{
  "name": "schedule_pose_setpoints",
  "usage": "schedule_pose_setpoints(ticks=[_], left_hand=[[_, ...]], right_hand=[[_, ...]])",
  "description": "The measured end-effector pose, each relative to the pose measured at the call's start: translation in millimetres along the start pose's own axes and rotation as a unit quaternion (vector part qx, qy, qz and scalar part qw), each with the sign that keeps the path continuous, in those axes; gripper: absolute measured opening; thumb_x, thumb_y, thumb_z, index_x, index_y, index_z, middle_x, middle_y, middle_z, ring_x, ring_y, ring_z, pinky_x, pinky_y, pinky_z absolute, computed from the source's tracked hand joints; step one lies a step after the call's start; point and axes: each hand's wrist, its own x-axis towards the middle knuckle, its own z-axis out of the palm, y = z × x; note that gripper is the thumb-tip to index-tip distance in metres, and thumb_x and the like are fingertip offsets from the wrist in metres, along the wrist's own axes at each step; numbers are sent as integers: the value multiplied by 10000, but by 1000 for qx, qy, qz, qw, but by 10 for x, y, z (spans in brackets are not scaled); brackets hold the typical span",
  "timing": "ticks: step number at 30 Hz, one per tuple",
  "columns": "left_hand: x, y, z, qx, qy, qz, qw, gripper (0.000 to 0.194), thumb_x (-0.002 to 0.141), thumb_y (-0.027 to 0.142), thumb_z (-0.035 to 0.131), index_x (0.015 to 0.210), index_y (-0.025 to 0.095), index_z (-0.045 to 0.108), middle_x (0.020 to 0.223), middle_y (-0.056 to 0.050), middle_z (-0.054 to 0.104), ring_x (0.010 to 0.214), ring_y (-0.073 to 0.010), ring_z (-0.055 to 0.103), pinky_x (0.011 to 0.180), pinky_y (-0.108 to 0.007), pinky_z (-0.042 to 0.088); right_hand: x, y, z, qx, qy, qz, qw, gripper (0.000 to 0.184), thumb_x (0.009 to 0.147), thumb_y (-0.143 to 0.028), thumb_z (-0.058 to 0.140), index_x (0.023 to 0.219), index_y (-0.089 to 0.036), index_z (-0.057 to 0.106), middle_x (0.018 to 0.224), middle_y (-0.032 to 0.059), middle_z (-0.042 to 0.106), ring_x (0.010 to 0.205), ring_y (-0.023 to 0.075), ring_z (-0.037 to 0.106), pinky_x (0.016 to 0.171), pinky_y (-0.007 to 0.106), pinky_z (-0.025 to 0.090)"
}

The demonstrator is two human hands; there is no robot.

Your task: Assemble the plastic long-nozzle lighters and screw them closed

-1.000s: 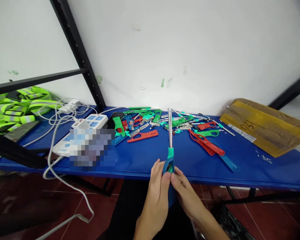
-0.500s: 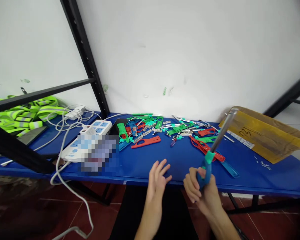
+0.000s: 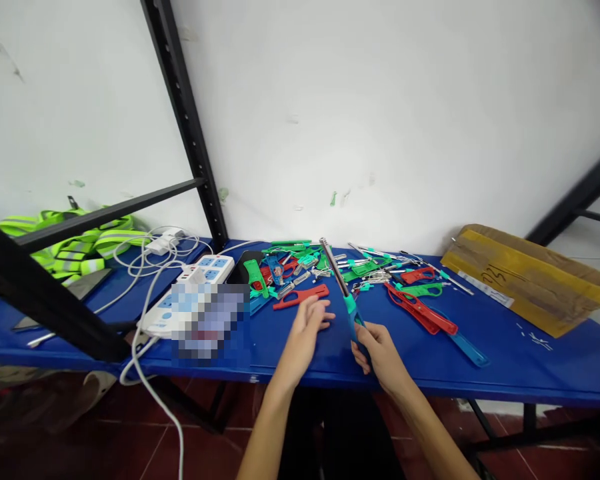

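Note:
My right hand (image 3: 377, 350) is closed round the blue handle of a long-nosed gas lighter (image 3: 344, 293), whose metal tube slants up and to the left over the blue table (image 3: 530, 363). My left hand (image 3: 305, 328) hovers just left of it, fingers spread and holding nothing, close to a red lighter shell (image 3: 301, 297). Behind both hands lies a heap of red, green and blue lighter parts (image 3: 350, 267) with thin metal tubes mixed in.
A white power strip (image 3: 195, 280) with tangled white cables (image 3: 150, 253) lies at the left. Neon yellow vests (image 3: 75, 240) sit behind black rack bars (image 3: 195, 147). A flattened cardboard box (image 3: 530, 280) rests at the right. A white wall backs the table.
My right hand swung the lighter from the right back toward the middle, its tube now leaning left. My left hand reached forward over the table. The view tilted upward.

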Motion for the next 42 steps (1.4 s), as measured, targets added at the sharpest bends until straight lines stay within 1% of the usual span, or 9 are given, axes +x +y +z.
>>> schedule_pose_setpoints(ticks=[4, 10, 14, 17, 22, 24, 28, 37, 42], left_hand=[[19, -59, 87, 106, -77, 25, 991, 606, 1034, 609, 633, 1486, 210, 578, 1463, -153, 709, 1293, -284, 706, 1197, -459, 488], [24, 45, 8, 140, -116, 48, 982, 488, 1091, 580, 507, 1225, 178, 748, 1199, -105, 797, 1106, -275, 735, 1084, -425, 532], [-76, 120, -48, 192, -187, 60, 962, 500, 1113, 595, 487, 1371, 245, 732, 1351, -77, 769, 1275, -286, 684, 1193, -435, 456], [-130, 139, -87, 204, -231, 54, 950, 506, 1077, 580, 601, 1478, 280, 665, 1410, -67, 743, 1359, -290, 651, 1224, -432, 440], [-116, 121, -63, 88, -123, 79, 985, 377, 955, 497, 796, 1183, 197, 777, 1004, -39, 799, 1006, -225, 765, 987, -333, 575], [-84, 86, -51, 44, -46, 81, 995, 393, 880, 542, 858, 959, 174, 746, 682, 25, 678, 631, -161, 672, 688, -278, 557], [-4, -14, -59, -1, 56, 87, 995, 489, 948, 668, 741, 1107, 212, 661, 864, 5, 773, 753, -146, 733, 776, -257, 572], [-90, 27, -39, -43, -33, 95, 994, 522, 968, 649, 753, 1189, 183, 670, 969, -106, 859, 896, -241, 821, 871, -354, 625], [-148, 49, -56, -45, 30, 116, 992, 425, 989, 613, 727, 933, 196, 666, 630, -2, 729, 656, -189, 729, 902, -375, 628]], right_hand=[[31, 24, 42, -21, 11, -2, 1000, 704, 870, -889, 644, 692, -214, 548, 486, -66, 421, 403, 79, 358, 396, 223, 307], [64, -38, 106, -48, 27, 18, 998, 712, 829, -914, 643, 689, -227, 523, 461, -75, 410, 374, 75, 330, 370, 223, 285], [87, -69, 100, -32, 38, 16, 999, 702, 857, -903, 631, 708, -224, 529, 475, -86, 398, 384, 73, 348, 361, 203, 303], [114, -137, 77, 7, -32, 50, 998, 675, 882, -877, 661, 797, -212, 581, 523, -84, 455, 384, 72, 376, 338, 189, 315], [182, -228, 186, 187, -209, 159, 947, 649, 982, -861, 541, 925, -218, 600, 639, -51, 555, 397, 74, 421, 308, 176, 350], [192, -195, 265, 194, -188, 133, 954, 630, 1015, -826, 523, 989, -209, 644, 672, -12, 607, 500, 127, 567, 352, 202, 461], [120, -47, 320, 122, -122, 15, 985, 588, 969, -761, 675, 1170, -209, 685, 822, 17, 680, 732, 182, 715, 540, 268, 631], [-32, -50, 305, -21, -137, -32, 990, 581, 984, -746, 629, 895, -175, 692, 569, -42, 596, 449, 105, 498, 477, 247, 401], [-337, -184, 60, -197, -110, -62, 972, 452, 1046, -570, 647, 850, -178, 758, 631, -15, 661, 591, 127, 551, 627, 262, 421]])
